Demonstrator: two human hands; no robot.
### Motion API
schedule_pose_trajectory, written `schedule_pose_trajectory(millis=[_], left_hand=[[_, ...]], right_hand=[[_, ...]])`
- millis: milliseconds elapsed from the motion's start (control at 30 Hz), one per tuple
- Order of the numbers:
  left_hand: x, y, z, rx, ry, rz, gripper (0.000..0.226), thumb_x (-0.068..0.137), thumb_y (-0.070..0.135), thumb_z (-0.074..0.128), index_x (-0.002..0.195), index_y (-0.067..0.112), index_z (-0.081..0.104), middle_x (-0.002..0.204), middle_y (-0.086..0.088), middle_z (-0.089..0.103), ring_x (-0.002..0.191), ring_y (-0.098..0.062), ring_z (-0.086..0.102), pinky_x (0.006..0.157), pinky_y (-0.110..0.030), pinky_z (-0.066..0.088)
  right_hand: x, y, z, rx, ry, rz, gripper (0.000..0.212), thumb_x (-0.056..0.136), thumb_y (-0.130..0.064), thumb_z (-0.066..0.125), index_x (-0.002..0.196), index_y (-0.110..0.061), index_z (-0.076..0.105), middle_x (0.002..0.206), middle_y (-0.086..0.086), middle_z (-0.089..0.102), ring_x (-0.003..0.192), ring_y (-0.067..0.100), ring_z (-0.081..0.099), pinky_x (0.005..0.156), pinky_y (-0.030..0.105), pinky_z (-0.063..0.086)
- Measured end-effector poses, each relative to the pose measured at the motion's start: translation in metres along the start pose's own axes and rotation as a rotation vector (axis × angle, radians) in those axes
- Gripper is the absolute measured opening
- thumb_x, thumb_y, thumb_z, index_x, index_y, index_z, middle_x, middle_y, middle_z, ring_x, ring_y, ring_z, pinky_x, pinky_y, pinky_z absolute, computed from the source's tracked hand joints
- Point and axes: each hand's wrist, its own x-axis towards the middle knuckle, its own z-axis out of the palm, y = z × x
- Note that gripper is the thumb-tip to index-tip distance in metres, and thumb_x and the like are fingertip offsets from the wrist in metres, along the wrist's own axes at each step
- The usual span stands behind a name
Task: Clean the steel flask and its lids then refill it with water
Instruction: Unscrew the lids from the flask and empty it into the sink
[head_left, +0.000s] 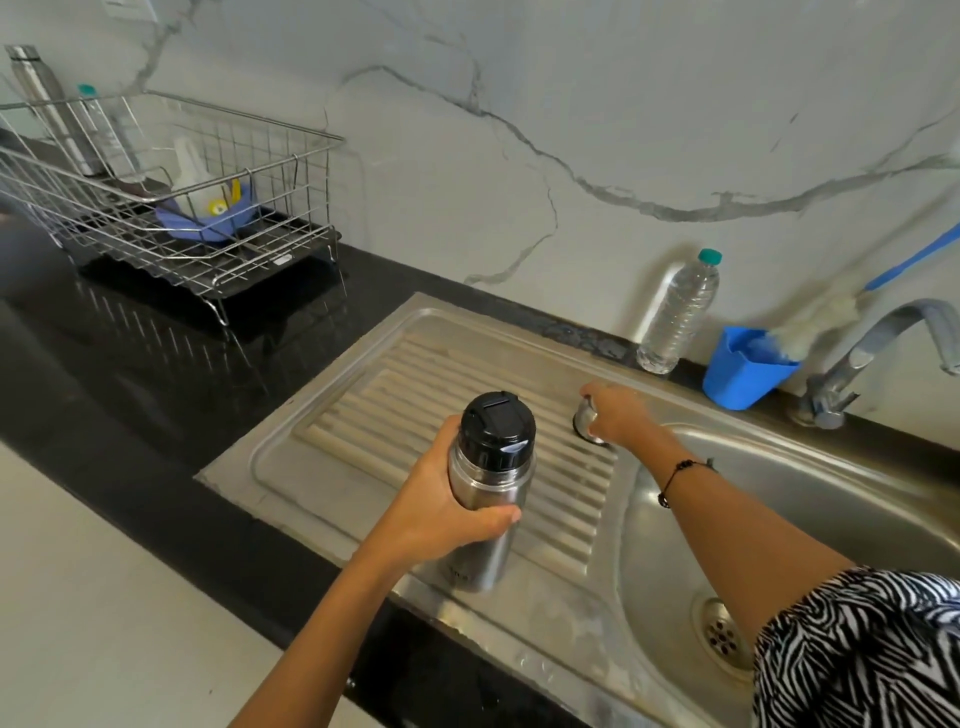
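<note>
Flask (485, 499), then ribbed drainboard (436, 395), bottle (678, 317).

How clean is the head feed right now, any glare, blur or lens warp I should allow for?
Head view: even daylight, soft shadows; mild sheen on the black counter and sink basin, nothing washed out. Wide-angle warp bends the edges, so the dish rack leans. The steel flask in the left hand is sharp; the right hand on the steel cap is slightly soft, and the far-left edge is smeared.
</note>
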Motion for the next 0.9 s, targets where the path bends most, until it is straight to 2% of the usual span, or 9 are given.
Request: schedule_pose_trajectory(millis=[133,233,300,333,400,467,600,767,900], left_hand=[[-0.001,0.001,0.0,-0.001,-0.002,0.007,0.065,0.059,0.007,0.077,0.112,0.03,0.048,0.094,0.014,0.066,0.087,0.003,0.065,0.071,-0.012,0.048],[-0.002,0.002,0.0,-0.003,-0.011,0.004,0.065,0.06,0.006,0.079,0.113,0.028,0.047,0.098,0.009,0.065,0.088,0.002,0.065,0.072,-0.013,0.049],[-0.003,0.002,0.0,-0.008,-0.018,-0.001,0.065,0.058,0.013,0.077,0.114,0.029,0.048,0.098,0.009,0.065,0.089,0.001,0.065,0.073,-0.014,0.049],[-0.003,0.003,0.0,-0.009,-0.016,-0.003,0.066,0.057,0.016,0.077,0.114,0.03,0.047,0.099,0.009,0.065,0.09,0.0,0.065,0.073,-0.014,0.049],[-0.003,0.002,0.0,-0.01,-0.01,0.0,0.07,0.053,0.025,0.079,0.115,0.03,0.047,0.103,0.008,0.065,0.094,-0.001,0.065,0.075,-0.015,0.049],[-0.002,0.002,0.0,0.019,-0.008,0.007,0.07,0.055,0.024,0.079,0.117,0.03,0.047,0.106,0.008,0.065,0.098,-0.001,0.064,0.077,-0.015,0.05],[0.0,-0.005,0.004,0.116,0.072,0.043,0.054,0.066,-0.001,0.081,0.104,0.025,0.053,0.087,0.014,0.066,0.083,0.007,0.065,0.067,-0.009,0.048],[0.002,-0.012,0.008,0.263,0.119,0.068,0.048,0.068,0.021,0.082,0.107,0.011,0.055,0.087,0.012,0.057,0.082,0.015,0.055,0.059,-0.001,0.039],[0.002,-0.007,0.006,0.22,0.095,0.048,0.05,0.064,0.013,0.082,0.105,0.012,0.054,0.083,0.01,0.06,0.075,0.01,0.06,0.054,-0.007,0.043]], right_hand=[[-0.007,-0.015,-0.017,-0.032,-0.041,0.018,0.07,0.088,-0.018,0.055,0.147,-0.018,0.018,0.141,0.022,0.035,0.123,0.038,0.042,0.098,0.042,0.04],[-0.036,-0.049,-0.059,0.11,0.132,-0.112,0.057,0.088,-0.025,0.057,0.139,-0.012,0.034,0.121,0.018,0.057,0.096,0.032,0.06,0.085,0.037,0.048],[-0.072,-0.08,-0.096,0.178,0.172,-0.209,0.038,0.092,-0.037,0.052,0.118,-0.01,0.053,0.098,0.011,0.066,0.069,0.026,0.064,0.076,0.037,0.053],[-0.094,-0.096,-0.112,0.186,0.155,-0.25,0.04,0.092,-0.045,0.048,0.103,-0.008,0.059,0.087,0.008,0.066,0.062,0.024,0.064,0.072,0.037,0.054],[-0.14,-0.127,-0.134,0.105,0.099,-0.301,0.054,0.09,-0.06,0.039,0.072,-0.012,0.054,0.071,0.003,0.057,0.06,0.021,0.057,0.064,0.034,0.05],[-0.172,-0.15,-0.133,-0.113,0.11,-0.303,0.059,0.086,-0.07,0.031,0.058,-0.018,0.039,0.065,-0.002,0.042,0.066,0.018,0.045,0.062,0.032,0.038],[-0.189,-0.164,-0.104,-0.285,0.23,-0.24,0.065,0.084,-0.074,0.019,0.065,-0.015,0.041,0.059,-0.002,0.034,0.064,0.018,0.04,0.051,0.028,0.026],[-0.197,-0.166,-0.09,-0.307,0.348,-0.198,0.064,0.078,-0.079,0.03,0.082,-0.015,0.039,0.055,-0.003,0.038,0.045,0.013,0.03,0.044,0.026,0.017],[-0.186,-0.158,-0.079,-0.231,0.54,-0.322,0.043,0.089,-0.056,0.039,0.077,-0.016,0.036,0.053,0.003,0.041,0.046,0.019,0.029,0.044,0.023,0.014]])
